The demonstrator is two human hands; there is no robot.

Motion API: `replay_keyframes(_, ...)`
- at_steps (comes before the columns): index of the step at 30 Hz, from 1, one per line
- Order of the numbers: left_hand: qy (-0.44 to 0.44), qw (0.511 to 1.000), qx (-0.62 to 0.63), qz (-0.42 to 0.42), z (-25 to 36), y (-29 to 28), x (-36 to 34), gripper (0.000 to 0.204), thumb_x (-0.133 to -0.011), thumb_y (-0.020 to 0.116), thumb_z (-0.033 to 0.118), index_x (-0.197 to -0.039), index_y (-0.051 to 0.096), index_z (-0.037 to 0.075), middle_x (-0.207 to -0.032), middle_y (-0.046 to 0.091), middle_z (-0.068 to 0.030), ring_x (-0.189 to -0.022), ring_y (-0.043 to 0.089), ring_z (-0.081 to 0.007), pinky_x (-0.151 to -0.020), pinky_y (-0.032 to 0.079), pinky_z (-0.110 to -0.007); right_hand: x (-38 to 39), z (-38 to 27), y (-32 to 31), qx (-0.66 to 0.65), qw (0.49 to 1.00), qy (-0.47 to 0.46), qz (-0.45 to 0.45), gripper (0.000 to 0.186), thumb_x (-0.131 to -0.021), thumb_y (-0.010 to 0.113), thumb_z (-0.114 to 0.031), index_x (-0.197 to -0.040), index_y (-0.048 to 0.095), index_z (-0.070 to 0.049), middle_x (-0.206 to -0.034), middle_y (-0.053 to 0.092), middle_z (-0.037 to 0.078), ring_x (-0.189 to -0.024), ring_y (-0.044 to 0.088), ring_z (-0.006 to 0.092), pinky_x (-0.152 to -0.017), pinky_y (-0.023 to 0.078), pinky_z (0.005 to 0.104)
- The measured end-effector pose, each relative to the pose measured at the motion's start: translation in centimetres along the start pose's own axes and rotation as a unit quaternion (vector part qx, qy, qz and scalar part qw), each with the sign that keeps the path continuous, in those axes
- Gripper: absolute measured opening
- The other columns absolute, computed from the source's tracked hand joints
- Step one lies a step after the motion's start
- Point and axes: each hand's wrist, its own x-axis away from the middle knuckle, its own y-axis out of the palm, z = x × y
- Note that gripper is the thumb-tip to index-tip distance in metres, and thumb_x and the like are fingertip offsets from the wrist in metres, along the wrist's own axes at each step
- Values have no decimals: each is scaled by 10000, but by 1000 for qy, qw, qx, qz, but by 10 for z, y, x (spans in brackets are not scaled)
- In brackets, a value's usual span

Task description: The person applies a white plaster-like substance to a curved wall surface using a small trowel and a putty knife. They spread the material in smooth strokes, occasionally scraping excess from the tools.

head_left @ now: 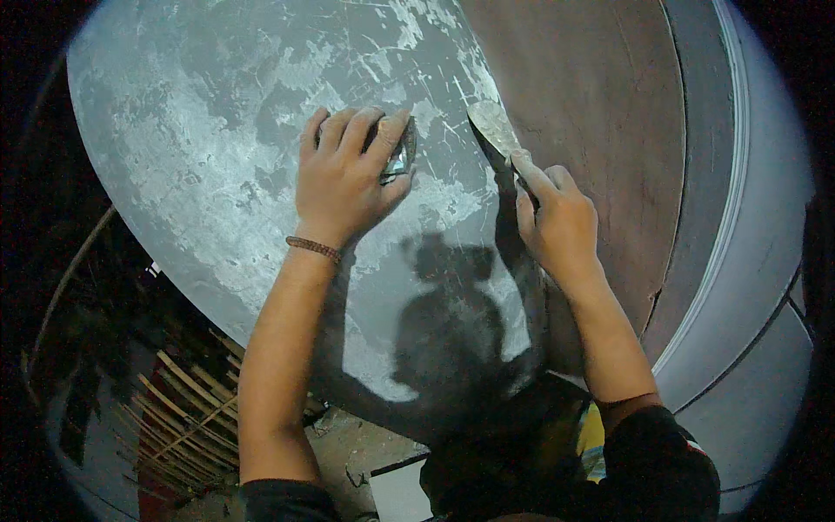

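A large grey curved panel (235, 113) with whitish scraped and smeared patches fills the upper left. My left hand (348, 165), with a brown bead bracelet at its wrist, rests on the panel with its fingers bent over a small dark object with a shiny side (398, 160). Most of that object hides under the palm. To the right, my right hand (557, 209) grips a putty knife (493, 126), forefinger stretched along it. Its blade, coated with greyish paste, lies at the border between the grey panel and a brown panel (583, 78).
Beyond the brown panel, grey curved bodywork (748, 261) with a pale trim strip (735, 148) runs down the right. A bamboo rack (187, 418) stands low on the left. A white flat piece (402, 489) lies below. My head and arms cast shadows over the panel.
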Motion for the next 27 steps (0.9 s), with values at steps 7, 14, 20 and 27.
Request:
replay_keyframes(7, 1, 1000, 6, 3, 2, -2, -2, 655, -796, 824, 386, -1419, 680, 249, -1307, 662, -17, -1254, 610, -262, -1197, 387, -521, -31, -5, 9, 16, 998, -31, 44, 449, -955, 713, -156, -1400, 702, -213, -976, 678, 156, -869, 712, 411, -771, 584, 515)
replay_keyframes(14, -9, 1000, 18, -5, 1, -4, -1, 666, -779, 829, 369, -1414, 674, 243, -1312, 661, -21, -1264, 608, -263, -1193, 389, -526, -35, -18, -6, 15, 1000, -2, 14, 429, -957, 692, -165, -1384, 709, -195, -999, 697, 180, -926, 709, 417, -826, 578, 519)
replay_keyframes(20, 1, 1000, 25, -6, -1, -1, 1, 724, -769, 813, 377, -1457, 634, 241, -1314, 627, -37, -1279, 580, -270, -1215, 369, -556, -80, -10, 9, -3, 991, -87, 104, 402, -952, 686, -164, -1351, 736, -175, -971, 706, 194, -930, 703, 430, -840, 570, 523)
replay_keyframes(27, -5, 999, 29, -16, -1, -5, 1, 736, -767, 825, 368, -1466, 630, 247, -1316, 636, -30, -1274, 594, -269, -1214, 376, -543, -126, -29, 1, -7, 990, -96, 103, 369, -947, 659, -192, -1297, 756, -122, -1029, 745, 241, -977, 716, 450, -882, 572, 546)
